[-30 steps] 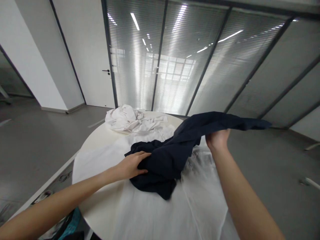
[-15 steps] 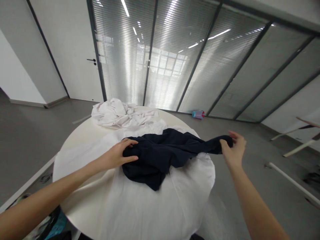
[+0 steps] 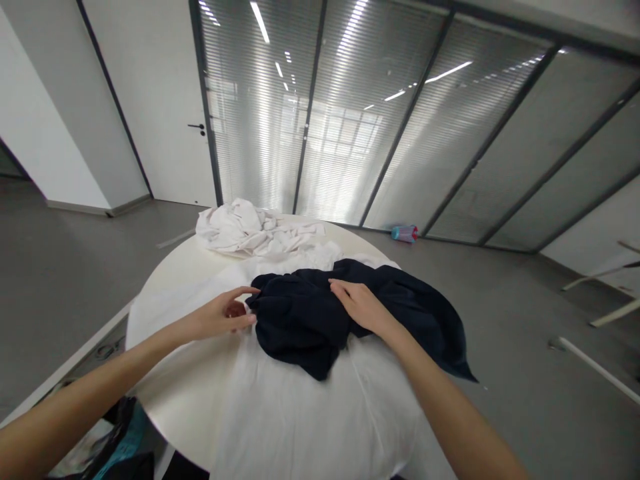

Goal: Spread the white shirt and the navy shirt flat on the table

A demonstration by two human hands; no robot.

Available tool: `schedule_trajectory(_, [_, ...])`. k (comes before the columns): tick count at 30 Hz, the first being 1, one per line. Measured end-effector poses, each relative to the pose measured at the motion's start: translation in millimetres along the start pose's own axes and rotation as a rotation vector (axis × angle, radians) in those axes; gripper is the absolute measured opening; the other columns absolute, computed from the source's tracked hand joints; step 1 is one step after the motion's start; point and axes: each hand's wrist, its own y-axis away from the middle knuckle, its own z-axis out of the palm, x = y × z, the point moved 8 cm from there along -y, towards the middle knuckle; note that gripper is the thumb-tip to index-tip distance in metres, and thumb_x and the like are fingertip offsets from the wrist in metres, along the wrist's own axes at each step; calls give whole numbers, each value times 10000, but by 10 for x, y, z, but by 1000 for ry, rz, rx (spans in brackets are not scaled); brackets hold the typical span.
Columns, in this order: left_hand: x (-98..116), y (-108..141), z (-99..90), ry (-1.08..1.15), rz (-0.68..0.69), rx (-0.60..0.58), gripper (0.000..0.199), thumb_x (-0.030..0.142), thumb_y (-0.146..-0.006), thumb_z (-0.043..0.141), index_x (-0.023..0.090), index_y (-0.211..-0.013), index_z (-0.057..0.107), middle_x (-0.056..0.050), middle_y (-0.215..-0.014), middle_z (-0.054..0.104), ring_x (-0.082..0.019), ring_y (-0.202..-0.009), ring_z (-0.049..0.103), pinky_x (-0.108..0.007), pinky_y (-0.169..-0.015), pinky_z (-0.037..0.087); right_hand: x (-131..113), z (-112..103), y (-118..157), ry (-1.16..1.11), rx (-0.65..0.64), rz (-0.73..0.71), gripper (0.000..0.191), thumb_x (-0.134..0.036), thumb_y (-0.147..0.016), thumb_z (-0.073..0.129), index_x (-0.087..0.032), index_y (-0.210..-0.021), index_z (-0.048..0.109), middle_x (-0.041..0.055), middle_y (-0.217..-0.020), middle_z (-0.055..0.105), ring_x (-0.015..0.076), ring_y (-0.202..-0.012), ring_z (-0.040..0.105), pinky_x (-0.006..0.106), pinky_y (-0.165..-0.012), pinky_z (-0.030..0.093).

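Moved: since the earlier frame, the right hand (image 3: 363,307) has come from the far end of the dark cloth (image 3: 300,320) to near its middle, and that end now hangs free. The left hand (image 3: 217,319) has opened a little from the cloth.
Dark cloth: bunched over the white cloth (image 3: 295,420) at the centre of the worktop (image 3: 190,400); its loose end goes over the edge toward 4 o'clock.
Pale crumpled cloth (image 3: 240,227): in a heap at 11 o'clock.
Handling: I think it is good to feel for a real edge or seam first, because the folds hide the shape. One hand should press softly while the other spreads, so the white cloth below is not pulled. The hanging end may drag the rest by its weight.
Left hand: at the 9 o'clock side of the dark cloth, fingers and thumb wide apart, fingertips at its edge.
Right hand: laid on top, fingers together and pointing to 10 o'clock, forearm coming from 5 o'clock; I cannot tell if it pinches the fabric.
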Motion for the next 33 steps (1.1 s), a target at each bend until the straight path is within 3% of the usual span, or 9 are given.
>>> schedule_trajectory(4, [45,-75,104,101,-16,54,610,542,-847,644,175,-1319,522,-62,-907,688,-163,-676,648,-273,-592,518,-38,66,-107,-148,-44,15,367,-462,-977,510,-228,-862,769,49,-912,763,264,-872,711,360,-794,525])
schedule_trajectory(9, [484,-106,58,-137,235,310,417,274,-788,671,201,-1197,643,-85,-1088,709,-217,-887,686,-314,-710,580,-19,172,-51,-396,-233,130,470,-569,-933,532,-188,-758,745,28,-751,719,210,-726,674,303,-668,513])
schedule_trajectory(12, [903,-26,118,-226,515,407,363,138,-866,522,233,-1178,680,-64,-1149,723,-228,-1100,668,-377,-963,545,86,74,-39,-519,-129,181,428,-566,-847,660,-191,-1039,731,75,-1018,725,221,-894,690,338,-794,542])
schedule_trajectory(15, [1214,21,318,-253,742,338,460,87,-933,429,269,-1306,628,-52,-1194,720,-192,-1109,680,-341,-987,542,60,-19,-30,-567,-51,118,926,-467,-686,839,-274,-1489,418,143,-1380,571,261,-1220,590,424,-986,490])
schedule_trajectory(17, [1335,18,456,-241,832,260,538,84,-947,426,293,-1435,509,-66,-1287,676,-182,-1088,692,-320,-945,566,-67,-20,-17,-606,-98,30,1104,-416,-671,853,-304,-1573,226,135,-1381,572,251,-1268,559,450,-1036,456])
schedule_trajectory(21, [1411,-61,551,-77,833,202,624,94,-940,473,295,-1519,357,-108,-1326,636,-198,-1116,678,-362,-967,561,-303,-55,12,-633,-158,-104,603,-343,-761,759,-246,-1332,590,68,-1102,705,225,-1041,669,398,-961,507])
schedule_trajectory(24, [1333,-120,486,134,763,249,787,185,-883,640,286,-1549,234,-124,-1289,622,-229,-1204,620,-421,-1021,529,-235,-324,18,-538,123,-94,196,-295,-754,709,-209,-929,697,44,-927,713,209,-877,671,348,-836,532])
schedule_trajectory(28, [1084,-254,569,57,570,192,1105,354,-684,860,254,-1563,198,-172,-1439,489,-313,-1351,480,-524,-1131,395,26,-789,178,-472,600,31,153,-292,-712,692,-213,-776,577,-25,-718,608,154,-672,564,263,-649,471])
schedule_trajectory(33, [893,-410,706,-147,437,37,777,455,-741,805,243,-1417,488,-114,-1301,620,-293,-1217,589,-490,-1064,451,267,-1209,433,-466,978,108,228,-349,-683,710,-199,-763,559,-42,-694,548,135,-653,498,247,-646,427])
